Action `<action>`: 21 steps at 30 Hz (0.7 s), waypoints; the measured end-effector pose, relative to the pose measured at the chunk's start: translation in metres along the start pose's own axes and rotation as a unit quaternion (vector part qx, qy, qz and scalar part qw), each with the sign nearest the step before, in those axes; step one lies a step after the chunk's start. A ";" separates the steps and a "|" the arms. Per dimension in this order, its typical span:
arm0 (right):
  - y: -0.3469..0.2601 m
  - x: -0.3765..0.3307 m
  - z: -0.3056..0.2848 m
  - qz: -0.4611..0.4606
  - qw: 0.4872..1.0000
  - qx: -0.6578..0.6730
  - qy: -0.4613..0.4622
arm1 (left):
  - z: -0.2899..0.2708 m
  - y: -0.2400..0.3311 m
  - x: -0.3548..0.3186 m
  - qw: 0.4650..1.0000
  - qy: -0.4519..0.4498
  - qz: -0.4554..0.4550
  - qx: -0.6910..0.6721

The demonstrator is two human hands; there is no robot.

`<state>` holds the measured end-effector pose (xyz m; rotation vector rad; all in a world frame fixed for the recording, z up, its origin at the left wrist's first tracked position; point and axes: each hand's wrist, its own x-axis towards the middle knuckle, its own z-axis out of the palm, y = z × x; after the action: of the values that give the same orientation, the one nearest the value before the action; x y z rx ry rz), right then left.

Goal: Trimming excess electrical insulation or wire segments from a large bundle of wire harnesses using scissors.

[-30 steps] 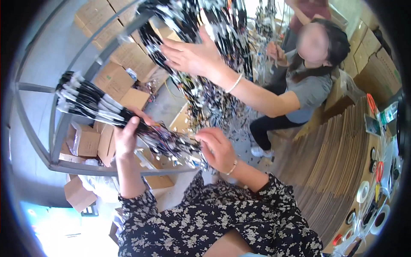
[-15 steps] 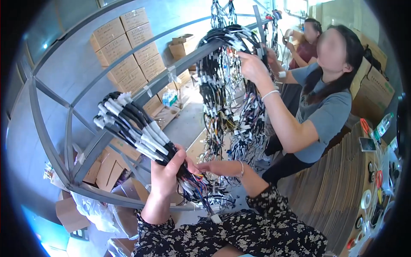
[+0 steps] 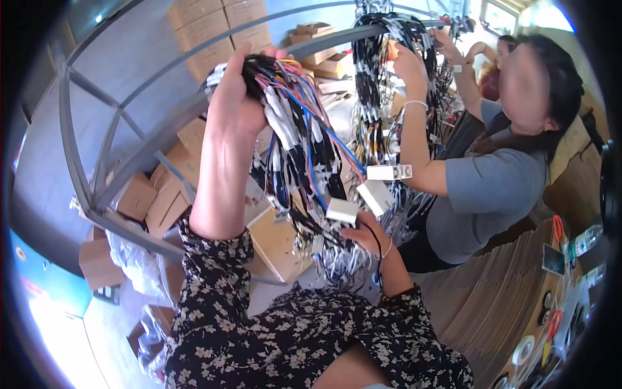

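The bundle of cables (image 3: 295,129) is in front of the person, above the body, and its long axis goes from the left hand (image 3: 243,94) downward and a little to the right, in the direction of the right hand (image 3: 370,238). The left hand is at the upper part of the bundle, and the right hand is beside its lower end, so the loose ends are nearer to the right hand. Three white connectors hang there: the lowest one (image 3: 342,211) is just above the right thumb, the middle one (image 3: 376,197) is higher and more to the right, and the top one (image 3: 389,172) points sideways.

The left hand is closed around the cables, with the forearm almost upright and the thumb pointing up. The right hand is low, with the forearm coming from lower right and the fingers toward the left; a black cable (image 3: 370,227) passes across it, but I cannot tell if the fingers grip something.

Behind, more cables (image 3: 369,84) hang over the metal frame (image 3: 311,47), and a co-worker (image 3: 486,181) on the right side has both hands raised near them
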<state>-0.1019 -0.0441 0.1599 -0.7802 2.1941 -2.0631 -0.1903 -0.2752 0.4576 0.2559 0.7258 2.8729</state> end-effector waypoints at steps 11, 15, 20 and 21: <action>0.074 0.038 -0.020 -0.048 0.990 -0.109 0.078 | -0.089 -0.011 0.025 0.970 -0.082 0.002 0.229; 0.006 0.039 -0.049 0.022 0.993 -0.028 0.109 | -0.065 -0.028 0.004 0.917 -0.114 0.022 0.382; -0.004 -0.033 0.026 -0.028 0.917 -0.092 0.387 | -0.093 -0.020 0.002 0.862 -0.133 0.072 0.484; -0.019 -0.045 0.045 -0.097 0.887 -0.203 0.404 | -0.096 -0.018 -0.005 0.847 -0.152 0.068 0.504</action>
<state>-0.0406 -0.0688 0.1586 -0.1118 3.1646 -2.3381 -0.2031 -0.3040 0.3654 0.8730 2.1151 2.1540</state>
